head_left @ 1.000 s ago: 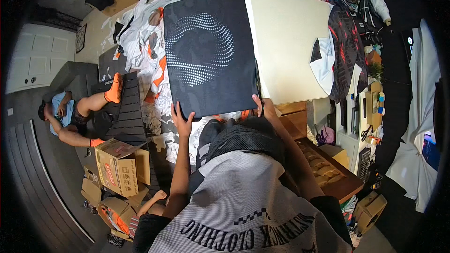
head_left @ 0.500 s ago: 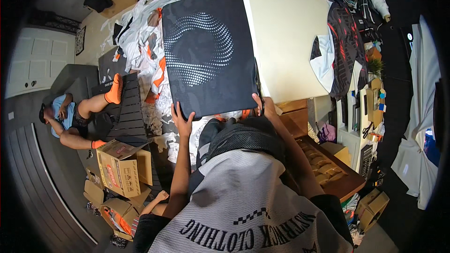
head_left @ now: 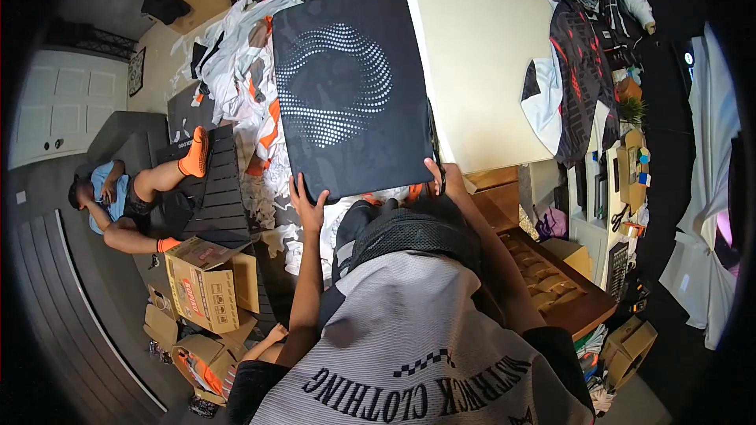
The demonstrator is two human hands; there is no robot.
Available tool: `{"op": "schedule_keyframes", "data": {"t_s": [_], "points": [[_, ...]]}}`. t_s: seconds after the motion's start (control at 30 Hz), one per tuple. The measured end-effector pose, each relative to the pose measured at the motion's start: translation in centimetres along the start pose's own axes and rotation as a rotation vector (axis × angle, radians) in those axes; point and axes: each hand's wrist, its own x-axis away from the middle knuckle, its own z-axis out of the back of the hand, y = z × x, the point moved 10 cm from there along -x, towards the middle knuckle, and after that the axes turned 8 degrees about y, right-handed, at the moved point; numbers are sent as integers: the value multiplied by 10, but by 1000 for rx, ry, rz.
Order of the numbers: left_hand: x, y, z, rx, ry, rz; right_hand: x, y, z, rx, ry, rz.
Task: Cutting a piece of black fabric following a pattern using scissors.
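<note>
A black fabric panel [head_left: 354, 165] with a wavy ring of white dots lies flat on the table in front of me. My left hand [head_left: 308, 205] rests at its near left corner, fingers spread, with the fingertips on the cloth. At the near right corner, my right hand [head_left: 446, 179] is closed on dark-handled scissors [head_left: 434, 138]. Their blades run away from me along the panel's right edge, beside a white strip; whether they are apart is too small to tell.
Right of the panel are the cream tabletop [head_left: 488, 71] and a dark patterned garment [head_left: 581, 79]. White and orange fabric scraps [head_left: 256, 86] heap along the left side. A seated person [head_left: 118, 189] and cardboard boxes [head_left: 209, 291] are farther left. A wooden drawer [head_left: 543, 283] stands near my right arm.
Both hands and the black panel stay in nearly the same place; the view has shifted very slightly. A glow at the far right has turned from blue to pink.
</note>
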Motion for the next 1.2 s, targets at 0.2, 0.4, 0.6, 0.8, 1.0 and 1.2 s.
{"op": "schedule_keyframes", "data": {"t_s": [0.2, 0.4, 0.6, 0.8, 1.0, 1.2], "points": [[0, -1, 1, 4, 15, -17, 2, -6, -3, 45, -29, 3], [0, -1, 0, 5, 24, -37, 1, -10, -11, -33, -68, -12], [1, 2, 1, -28, 18, -28, -6, -23, -10, -81, -61, -100], [2, 6, 4, -18, 17, -8, -19, -31, -8, -49, -61, -87], [2, 6, 4, -19, 29, -36, -22, -28, -9, -35, -58, -119], [2, 6, 4, -9, 33, -32, -24, -25, -7, -10, -42, -103]]}}
